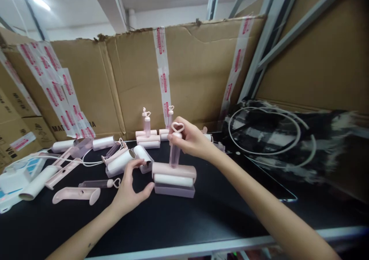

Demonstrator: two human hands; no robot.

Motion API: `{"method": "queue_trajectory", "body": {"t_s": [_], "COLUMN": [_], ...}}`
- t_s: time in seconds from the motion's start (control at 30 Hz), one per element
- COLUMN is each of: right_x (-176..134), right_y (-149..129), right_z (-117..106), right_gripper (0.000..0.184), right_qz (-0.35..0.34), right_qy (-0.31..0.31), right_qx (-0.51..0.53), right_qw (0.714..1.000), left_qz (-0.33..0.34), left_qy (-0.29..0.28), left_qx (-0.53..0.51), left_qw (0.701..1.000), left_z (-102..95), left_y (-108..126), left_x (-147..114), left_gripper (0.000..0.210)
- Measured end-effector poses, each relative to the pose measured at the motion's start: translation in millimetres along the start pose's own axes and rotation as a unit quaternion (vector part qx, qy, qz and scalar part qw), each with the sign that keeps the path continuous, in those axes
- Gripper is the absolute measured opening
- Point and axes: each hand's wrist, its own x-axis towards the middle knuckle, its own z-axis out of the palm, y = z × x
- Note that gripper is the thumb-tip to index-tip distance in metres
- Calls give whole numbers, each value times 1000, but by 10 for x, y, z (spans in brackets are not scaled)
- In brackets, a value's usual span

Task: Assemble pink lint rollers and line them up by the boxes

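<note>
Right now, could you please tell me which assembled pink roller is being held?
The frontmost assembled roller: the right hand grips its heart-topped handle, whereas the others stand farther back, near the cardboard.

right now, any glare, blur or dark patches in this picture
All in the head view: ceiling light glares white at upper left; the upper right corner goes dark; the dark bundle on the right looks smeared; the roller in the right hand has a readable outline; shadows on the black tabletop are faint.
</note>
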Motion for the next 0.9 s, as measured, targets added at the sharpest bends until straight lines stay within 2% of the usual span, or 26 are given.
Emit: {"method": "queue_trajectory", "body": {"t_s": [0.1, 0.17, 0.3, 0.43, 0.53, 0.63, 0.77, 0.9], "right_x": [54, 31, -30, -4, -49, -219, -429, -440], "right_y": [-61, -74, -97, -192, -242, -217, -110, -31], "right_z": [-3, 9, 13, 61, 221, 424, 558, 561], "right_gripper": [13, 12, 11, 14, 17, 20, 18, 17], "right_qz": [-18, -10, -22, -47, -64, -76, -40, -33], "right_qy": [-40, -57, -71, -114, -129, -89, 0, 9], "right_qx": [9, 30, 58, 40, -6, -34, 8, 43], "right_qw": [999, 998, 996, 992, 989, 993, 999, 999], "left_qz": [7, -26, -128, -146, -141, -113, -106, -108], "left_qy": [-60, -119, -185, -198, -191, -197, -200, -199], "left_qx": [36, 25, -21, -57, -71, -79, -78, -77], "left_qw": [998, 992, 974, 968, 969, 971, 971, 971], "left_z": [67, 143, 262, 269, 253, 242, 236, 240], "left_y": [49, 75, 67, -5, -24, -8, -14, -40], "left_x": [-51, -86, -121, -116, -114, -116, -125, -134], "left_gripper": [85, 99, 96, 96, 91, 84, 85, 85]}}
